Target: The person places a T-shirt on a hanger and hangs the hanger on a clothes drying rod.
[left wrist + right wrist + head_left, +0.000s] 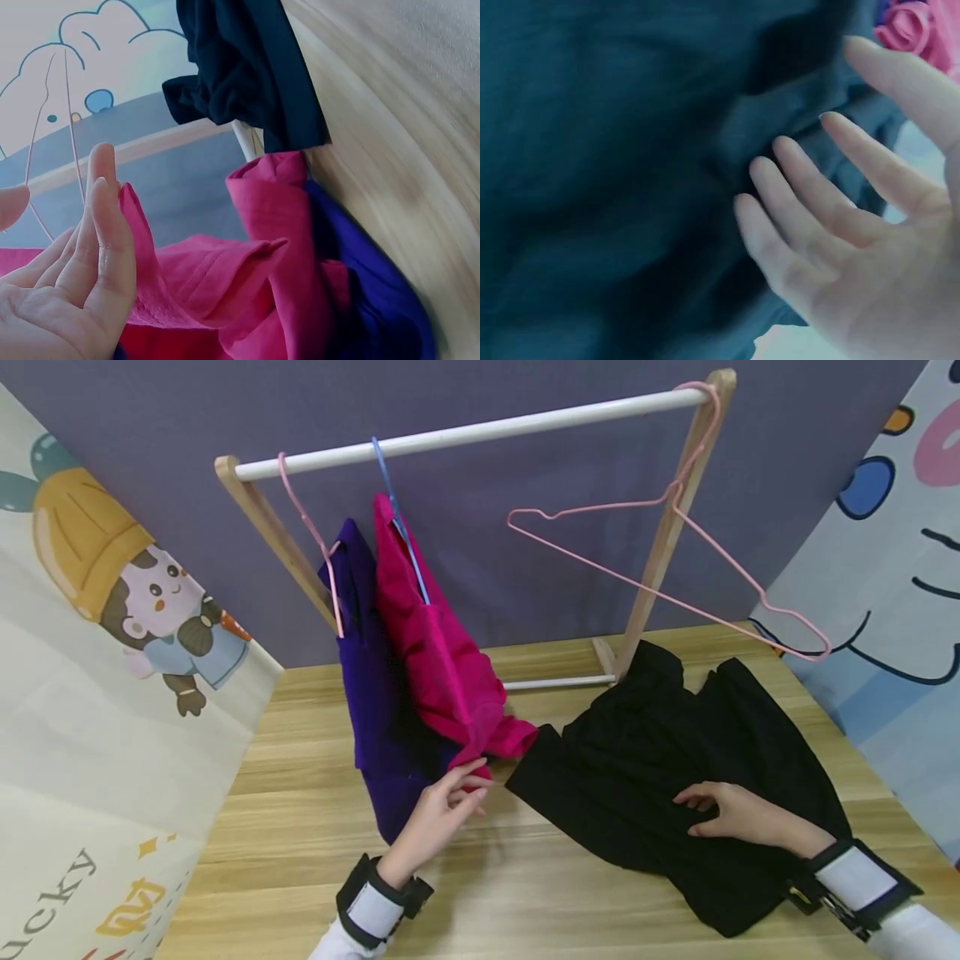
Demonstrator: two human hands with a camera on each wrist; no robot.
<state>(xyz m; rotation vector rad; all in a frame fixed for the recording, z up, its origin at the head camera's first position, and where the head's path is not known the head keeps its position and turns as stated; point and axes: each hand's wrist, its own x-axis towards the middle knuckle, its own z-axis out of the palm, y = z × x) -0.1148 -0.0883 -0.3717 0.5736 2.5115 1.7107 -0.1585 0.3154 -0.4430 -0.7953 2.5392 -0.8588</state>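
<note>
A magenta garment (442, 660) hangs from a blue hanger (405, 531) on the rack. The left hand (444, 810) is at its lower hem, the backs of its straight fingers right against the cloth in the left wrist view. Beside it, a dark purple garment (367, 718) hangs on a pink hanger (311, 527). A black shirt (697, 727) lies spread over the table to the right. Over its middle is the right hand (738, 814), fingers relaxed and spread in the right wrist view, holding nothing, fingertips close to the fabric.
The rack has a white top bar (480, 433) and wooden posts (660, 552). A bare pink hanger (600, 564) dangles from its right end, above the black shirt. Cartoon-printed panels (150, 585) stand at both sides of the wooden table (300, 827), with a grey wall behind.
</note>
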